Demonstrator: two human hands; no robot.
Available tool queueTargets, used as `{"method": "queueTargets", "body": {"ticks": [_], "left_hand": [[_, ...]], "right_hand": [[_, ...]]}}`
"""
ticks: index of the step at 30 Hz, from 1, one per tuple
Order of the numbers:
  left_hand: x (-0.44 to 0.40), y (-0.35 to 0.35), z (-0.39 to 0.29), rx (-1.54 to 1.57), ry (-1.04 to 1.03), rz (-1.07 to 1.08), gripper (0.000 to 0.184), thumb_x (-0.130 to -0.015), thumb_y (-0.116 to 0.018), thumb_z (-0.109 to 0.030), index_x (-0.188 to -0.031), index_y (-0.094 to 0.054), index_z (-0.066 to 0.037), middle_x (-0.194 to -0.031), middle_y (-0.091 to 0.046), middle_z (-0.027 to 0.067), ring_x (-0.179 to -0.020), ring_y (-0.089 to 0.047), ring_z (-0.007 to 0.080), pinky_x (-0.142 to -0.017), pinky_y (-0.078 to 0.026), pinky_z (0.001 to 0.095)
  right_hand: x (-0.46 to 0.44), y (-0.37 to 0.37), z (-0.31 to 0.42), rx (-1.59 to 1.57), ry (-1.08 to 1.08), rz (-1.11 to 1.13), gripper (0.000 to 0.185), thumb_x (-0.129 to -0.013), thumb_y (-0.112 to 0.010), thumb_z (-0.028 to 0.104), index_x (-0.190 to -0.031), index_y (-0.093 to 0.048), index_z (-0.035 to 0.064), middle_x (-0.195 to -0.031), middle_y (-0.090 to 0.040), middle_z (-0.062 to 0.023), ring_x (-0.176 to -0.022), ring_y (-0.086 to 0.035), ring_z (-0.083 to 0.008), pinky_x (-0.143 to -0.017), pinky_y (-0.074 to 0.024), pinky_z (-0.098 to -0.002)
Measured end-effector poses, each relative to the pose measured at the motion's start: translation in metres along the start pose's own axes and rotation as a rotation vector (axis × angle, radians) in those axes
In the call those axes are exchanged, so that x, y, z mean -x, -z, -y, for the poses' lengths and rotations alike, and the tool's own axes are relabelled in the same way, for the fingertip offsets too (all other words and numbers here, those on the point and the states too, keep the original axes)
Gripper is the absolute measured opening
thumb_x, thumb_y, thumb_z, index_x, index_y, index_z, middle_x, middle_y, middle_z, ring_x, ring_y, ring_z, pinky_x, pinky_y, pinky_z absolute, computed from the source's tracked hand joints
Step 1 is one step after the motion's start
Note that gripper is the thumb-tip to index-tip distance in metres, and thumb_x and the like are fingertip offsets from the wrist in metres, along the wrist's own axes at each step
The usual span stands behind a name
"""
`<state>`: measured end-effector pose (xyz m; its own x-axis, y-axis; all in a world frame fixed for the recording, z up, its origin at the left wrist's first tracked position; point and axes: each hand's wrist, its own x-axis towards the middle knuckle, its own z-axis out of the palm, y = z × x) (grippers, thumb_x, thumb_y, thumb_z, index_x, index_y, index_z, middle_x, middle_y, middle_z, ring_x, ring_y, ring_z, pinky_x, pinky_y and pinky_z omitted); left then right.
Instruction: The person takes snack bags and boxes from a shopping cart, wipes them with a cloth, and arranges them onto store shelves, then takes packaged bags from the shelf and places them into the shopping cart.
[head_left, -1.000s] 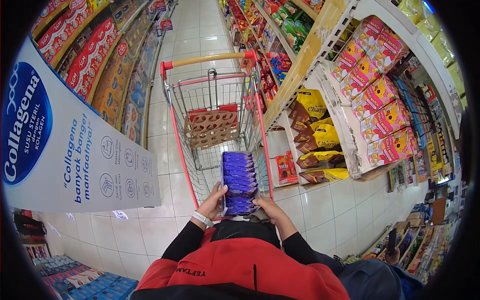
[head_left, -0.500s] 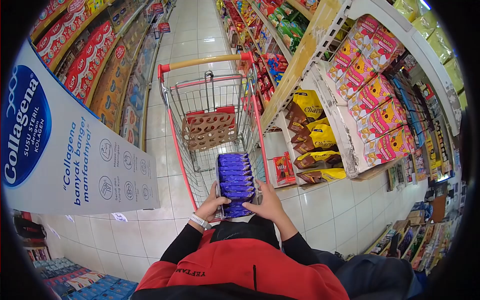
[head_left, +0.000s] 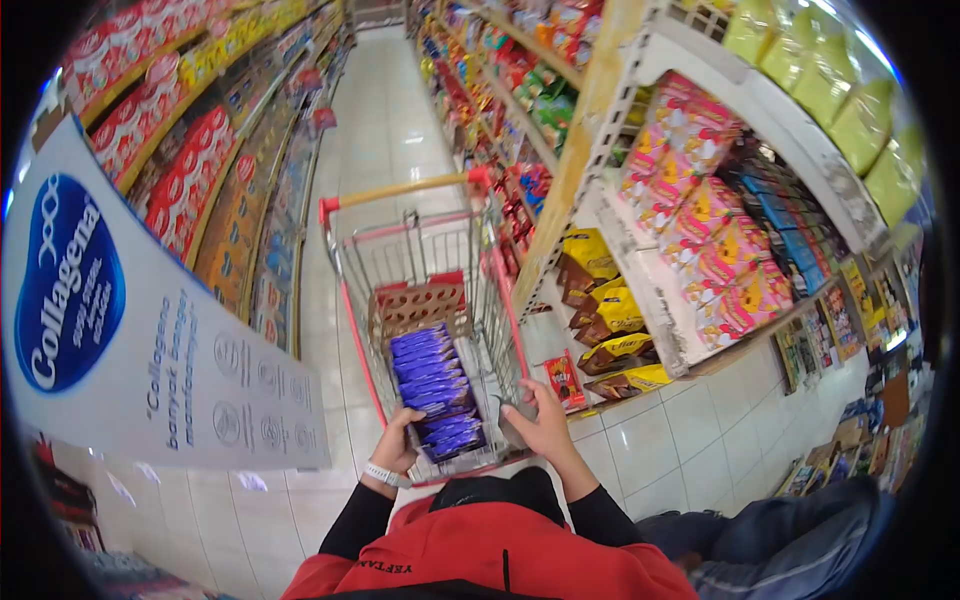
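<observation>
A box of purple packets (head_left: 437, 385) is over the near end of the shopping cart (head_left: 345, 202), tilted slightly to the left. My left hand (head_left: 398, 440) grips the box's near left side, thumb over its edge. My right hand (head_left: 541, 420) is to the right of the box and apart from it, near the cart's right rail, with thumb and fingers spread and nothing in it. A brown panel with oval holes (head_left: 420, 300) stands inside the cart beyond the box.
A Collagena banner (head_left: 150, 330) stands at the left before stocked shelves. To the right are yellow and brown bags (head_left: 608, 312), a red box (head_left: 563, 380) and pink packs (head_left: 715, 235) on shelves. The tiled aisle (head_left: 385, 110) runs ahead. Another person's dark clothing (head_left: 790, 535) shows at lower right.
My right hand has let go of the purple packets' box and moved right. The box has shifted left and tilted in my left hand. The view has moved, with more aisle showing.
</observation>
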<state>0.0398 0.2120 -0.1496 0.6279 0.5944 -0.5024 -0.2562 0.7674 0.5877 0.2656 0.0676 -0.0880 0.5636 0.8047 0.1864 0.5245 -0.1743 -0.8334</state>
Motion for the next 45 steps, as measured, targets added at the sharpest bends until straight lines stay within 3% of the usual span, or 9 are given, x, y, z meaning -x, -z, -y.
{"method": "queueTargets", "body": {"ticks": [12, 14, 20, 24, 28, 30, 39, 43, 45], "left_hand": [[0.099, -0.172, -0.200, 0.089, -0.177, 0.190, 0.043, -0.084, -0.060, -0.029, -0.121, -0.057, -0.007, -0.116, -0.064, 0.0114, -0.105, -0.062, 0.0307, -0.095, -0.049, 0.0478], [0.110, -0.202, -0.218, 0.043, -0.374, 0.198, 0.043, -0.083, -0.061, -0.030, -0.119, -0.057, -0.007, -0.114, -0.065, 0.0116, -0.105, -0.062, 0.0319, -0.095, -0.049, 0.0491], [0.161, -0.333, -0.264, -0.113, -0.440, 0.505, 0.046, -0.086, -0.059, -0.027, -0.126, -0.054, -0.004, -0.121, -0.063, 0.0183, -0.110, -0.060, 0.0366, -0.101, -0.045, 0.0521], [0.167, -0.406, -0.271, -0.084, -0.420, 0.637, 0.049, -0.087, -0.059, -0.028, -0.128, -0.052, -0.001, -0.125, -0.060, 0.0217, -0.111, -0.059, 0.0387, -0.102, -0.043, 0.0545], [0.175, -0.474, -0.262, -0.140, -0.420, 0.723, 0.045, -0.089, -0.059, -0.027, -0.124, -0.052, 0.000, -0.123, -0.059, 0.0229, -0.110, -0.059, 0.0387, -0.101, -0.043, 0.0578], [0.168, -0.504, -0.261, -0.159, -0.402, 0.671, 0.052, -0.086, -0.056, -0.034, -0.129, -0.049, -0.005, -0.128, -0.055, 0.0200, -0.115, -0.054, 0.0363, -0.100, -0.034, 0.0634], [0.150, -0.582, -0.213, -0.314, -0.331, 0.583, 0.048, -0.080, -0.055, -0.036, -0.121, -0.054, -0.011, -0.125, -0.055, 0.0147, -0.112, -0.052, 0.0356, -0.095, -0.026, 0.0692], [0.155, -0.599, -0.195, -0.336, -0.411, 0.605, 0.046, -0.081, -0.051, -0.036, -0.117, -0.055, -0.008, -0.113, -0.061, 0.0158, -0.103, -0.057, 0.0336, -0.094, -0.035, 0.0644], [0.162, -0.605, -0.188, -0.362, -0.457, 0.544, 0.037, -0.084, -0.048, -0.030, -0.110, -0.056, -0.005, -0.106, -0.063, 0.0158, -0.093, -0.063, 0.0304, -0.086, -0.049, 0.0525]], "right_hand": [[0.033, 0.040, -0.035, -0.060, -0.071, 0.056, 0.038, -0.080, -0.073, 0.031, -0.107, -0.068, 0.0048, -0.092, -0.065, -0.0106, -0.090, -0.063, -0.0267, -0.081, -0.0487, -0.0362], [0.041, 0.048, -0.054, -0.039, -0.030, 0.041, 0.036, -0.080, -0.072, 0.031, -0.106, -0.069, 0.0056, -0.093, -0.066, -0.0106, -0.090, -0.063, -0.0260, -0.081, -0.0491, -0.0357], [0.073, 0.104, -0.072, -0.071, -0.106, 0.020, 0.038, -0.084, -0.069, 0.037, -0.106, -0.069, 0.0063, -0.097, -0.067, -0.0155, -0.094, -0.064, -0.0291, -0.084, -0.0495, -0.0370], [0.103, 0.129, -0.082, -0.155, -0.133, -0.053, 0.030, -0.084, -0.070, 0.028, -0.104, -0.068, 0.0057, -0.095, -0.068, -0.0087, -0.090, -0.064, -0.0190, -0.082, -0.0489, -0.0305], [0.127, 0.147, -0.102, -0.216, -0.156, -0.053, 0.030, -0.082, -0.070, 0.027, -0.104, -0.069, 0.0060, -0.095, -0.069, -0.0139, -0.092, -0.066, -0.0276, -0.084, -0.0501, -0.0347], [0.139, 0.160, -0.102, -0.218, -0.220, -0.065, 0.031, -0.082, -0.070, 0.027, -0.104, -0.069, 0.0050, -0.096, -0.069, -0.0126, -0.093, -0.066, -0.0256, -0.085, -0.0501, -0.0343], [0.179, 0.204, -0.126, -0.413, -0.328, -0.130, 0.027, -0.084, -0.071, 0.018, -0.104, -0.068, 0.0012, -0.089, -0.068, -0.0078, -0.082, -0.064, -0.0136, -0.074, -0.0511, -0.0276], [0.190, 0.218, -0.127, -0.453, -0.369, -0.178, 0.028, -0.083, -0.072, 0.019, -0.103, -0.069, 0.0007, -0.087, -0.068, -0.0066, -0.081, -0.063, -0.0127, -0.073, -0.0508, -0.0275], [0.192, 0.219, -0.132, -0.441, -0.360, -0.188, 0.028, -0.083, -0.072, 0.020, -0.103, -0.069, 0.0007, -0.087, -0.068, -0.0070, -0.081, -0.063, -0.0132, -0.073, -0.0509, -0.0278]]}}
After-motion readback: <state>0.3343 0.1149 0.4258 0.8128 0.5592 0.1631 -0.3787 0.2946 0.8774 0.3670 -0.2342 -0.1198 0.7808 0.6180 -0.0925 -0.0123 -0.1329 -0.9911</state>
